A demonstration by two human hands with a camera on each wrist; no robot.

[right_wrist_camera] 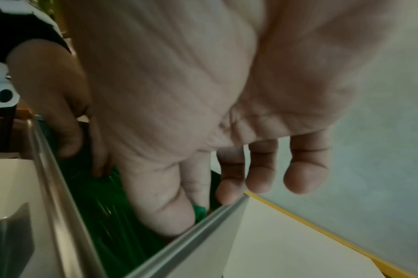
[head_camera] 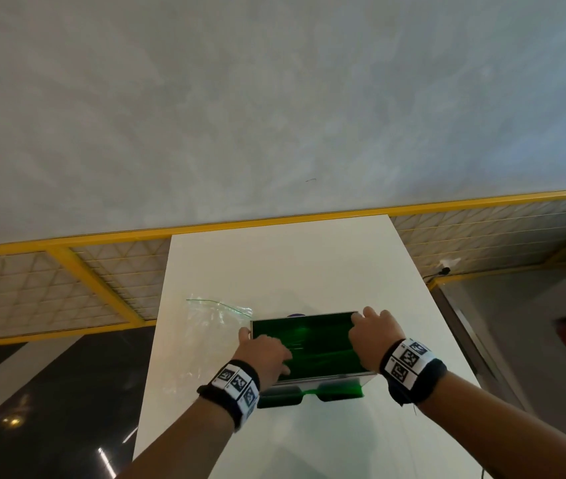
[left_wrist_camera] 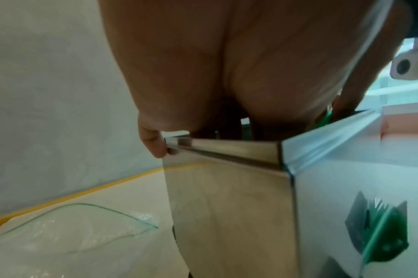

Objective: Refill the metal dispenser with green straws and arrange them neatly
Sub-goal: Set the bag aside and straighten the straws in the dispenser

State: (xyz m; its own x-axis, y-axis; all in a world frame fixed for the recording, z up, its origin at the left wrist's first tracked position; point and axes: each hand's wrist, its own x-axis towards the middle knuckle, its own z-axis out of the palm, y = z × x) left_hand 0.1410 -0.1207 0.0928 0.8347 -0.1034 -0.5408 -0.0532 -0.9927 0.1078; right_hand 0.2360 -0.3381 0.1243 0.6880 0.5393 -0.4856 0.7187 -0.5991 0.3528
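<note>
Metal dispenser (head_camera: 312, 378) sitting mid-table (head_camera: 274, 257), green straws (head_camera: 309, 344) filling open top. Left hand (head_camera: 266, 354) and right hand (head_camera: 371, 335) both unclenched, fingers pressing down among straws, thumbs hooking end walls. Risking: uneven pressing kinking straws, flicking ends over rim, tipping dispenser.

The person is wearing a black fabric wristband (head_camera: 231, 392) on the left wrist and another black fabric wristband (head_camera: 413, 369) on the right wrist, each carrying a white strip printed with square black-and-white coded markers. Both forearms are showing bare, without sleeves.
</note>
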